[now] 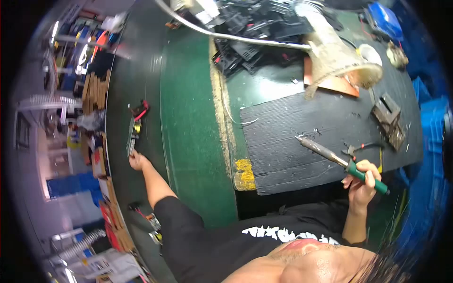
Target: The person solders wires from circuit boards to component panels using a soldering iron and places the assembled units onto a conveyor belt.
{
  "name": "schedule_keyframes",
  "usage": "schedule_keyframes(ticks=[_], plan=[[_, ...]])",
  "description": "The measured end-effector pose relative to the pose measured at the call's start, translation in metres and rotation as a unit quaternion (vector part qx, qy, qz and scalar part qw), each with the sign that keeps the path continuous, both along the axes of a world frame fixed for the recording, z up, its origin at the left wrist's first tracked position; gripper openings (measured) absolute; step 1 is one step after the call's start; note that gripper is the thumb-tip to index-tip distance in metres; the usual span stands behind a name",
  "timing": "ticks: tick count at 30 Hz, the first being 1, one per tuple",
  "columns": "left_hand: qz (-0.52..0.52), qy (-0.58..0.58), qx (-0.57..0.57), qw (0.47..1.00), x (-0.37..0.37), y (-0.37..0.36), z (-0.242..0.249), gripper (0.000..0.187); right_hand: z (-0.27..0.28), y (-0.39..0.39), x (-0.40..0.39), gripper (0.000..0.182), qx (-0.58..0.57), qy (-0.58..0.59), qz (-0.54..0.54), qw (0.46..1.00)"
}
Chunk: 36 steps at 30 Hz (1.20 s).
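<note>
Reaching arm: left hand (pixel 137 161) stretched far out toward 9 o'clock, fingers closed on the near end of a small circuit-board assembly with red wires (pixel 134 128) lying on the dark belt (pixel 120 94).
Board handling: probably light, stiff and fragile; best taken by its edges.
Counter: black wooden board (pixel 306 137) at centre.
Soldering iron: green-handled, metal-tipped soldering iron (pixel 342 163), rigid; right hand (pixel 362 184) wrapped round its handle at 3 o'clock, tip aimed toward 10 o'clock.

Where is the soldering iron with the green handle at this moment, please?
In the head view, the soldering iron is at the right, gripped by its green handle in the right hand, its tip raised over the black mat, beside the small pliers.
</note>
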State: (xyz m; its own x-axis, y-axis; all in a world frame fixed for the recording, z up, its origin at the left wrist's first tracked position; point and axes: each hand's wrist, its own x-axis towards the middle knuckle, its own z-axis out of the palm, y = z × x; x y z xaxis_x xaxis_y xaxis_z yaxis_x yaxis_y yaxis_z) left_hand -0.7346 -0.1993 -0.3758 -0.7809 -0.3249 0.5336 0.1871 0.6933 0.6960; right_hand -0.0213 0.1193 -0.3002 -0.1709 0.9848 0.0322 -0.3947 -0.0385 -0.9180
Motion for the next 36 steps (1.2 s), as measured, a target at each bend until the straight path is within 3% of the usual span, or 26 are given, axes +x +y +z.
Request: schedule_keyframes(ticks=[3, 5, 7, 9, 11, 13, 15, 17, 18, 20, 21, 23, 25, 27, 30, 36], plan=[[-0.012, -0.092, 0.087, 0.992, 0.002, 0.004, 0.017, 0.03, 0.002, 0.0, -0.002, 0.03, -0.006, 0.013, -0.005, 1.0], [0.009, -0.087, 0.033, 0.996, -0.001, -0.002, 0.023, 0.026, 0.002, 0.001, 0.0, 0.031, -0.013, 0.009, -0.005, 1.0], [-0.014, -0.066, -0.081, 0.994, 0.012, -0.006, 0.041, 0.025, 0.002, 0.002, 0.0, 0.031, -0.014, 0.005, -0.009, 1.0], [0.026, 0.07, -0.306, 0.949, 0.041, 0.004, 0.078, 0.024, 0.001, 0.004, 0.003, 0.031, -0.002, 0.012, -0.001, 1.0], [-0.061, 0.082, -0.325, 0.94, 0.066, 0.015, 0.122, 0.025, -0.002, 0.006, 0.008, 0.031, 0.02, 0.007, 0.012, 1.0], [-0.092, 0.189, -0.418, 0.884, 0.101, 0.044, 0.167, 0.027, -0.005, 0.007, 0.01, 0.031, 0.018, 0.009, 0.009, 1.0], [-0.105, 0.191, -0.432, 0.875, 0.099, 0.049, 0.188, 0.031, -0.007, 0.007, 0.012, 0.031, 0.008, 0.015, 0.006, 1.0], [-0.14, 0.277, -0.477, 0.822, 0.122, 0.072, 0.216, 0.027, -0.006, 0.007, 0.013, 0.031, 0.009, 0.021, 0.014, 1.0], [-0.134, 0.275, -0.481, 0.822, 0.132, 0.08, 0.228, 0.027, -0.005, 0.006, 0.015, 0.03, 0.01, 0.026, 0.017, 0.999], [-0.231, 0.309, -0.582, 0.716, 0.151, 0.098, 0.251, 0.027, -0.005, 0.005, 0.02, 0.03, 0.025, 0.043, 0.03, 0.998], [-0.225, 0.312, -0.583, 0.716, 0.163, 0.108, 0.26, 0.027, -0.006, 0.004, 0.023, 0.029, 0.039, 0.056, 0.034, 0.997], [-0.303, 0.336, -0.614, 0.647, 0.198, 0.13, 0.267, 0.029, -0.007, 0.0, 0.029, 0.029, 0.039, 0.065, 0.026, 0.997], [-0.432, 0.32, -0.558, 0.632, 0.24, 0.155, 0.266, 0.029, -0.008, -0.004, 0.037, 0.029, 0.04, 0.067, 0.018, 0.997], [-0.499, 0.348, -0.556, 0.566, 0.272, 0.177, 0.254, 0.034, -0.009, -0.008, 0.047, 0.03, 0.048, 0.071, 0.008, 0.996], [-0.526, 0.41, -0.563, 0.489, 0.333, 0.206, 0.237, 0.025, -0.01, -0.014, 0.065, 0.03, 0.053, 0.071, 0.0, 0.996], [-0.639, 0.401, -0.554, 0.353, 0.411, 0.249, 0.192, 0.025, -0.014, -0.025, 0.096, 0.031, 0.062, 0.084, -0.038, 0.994]])
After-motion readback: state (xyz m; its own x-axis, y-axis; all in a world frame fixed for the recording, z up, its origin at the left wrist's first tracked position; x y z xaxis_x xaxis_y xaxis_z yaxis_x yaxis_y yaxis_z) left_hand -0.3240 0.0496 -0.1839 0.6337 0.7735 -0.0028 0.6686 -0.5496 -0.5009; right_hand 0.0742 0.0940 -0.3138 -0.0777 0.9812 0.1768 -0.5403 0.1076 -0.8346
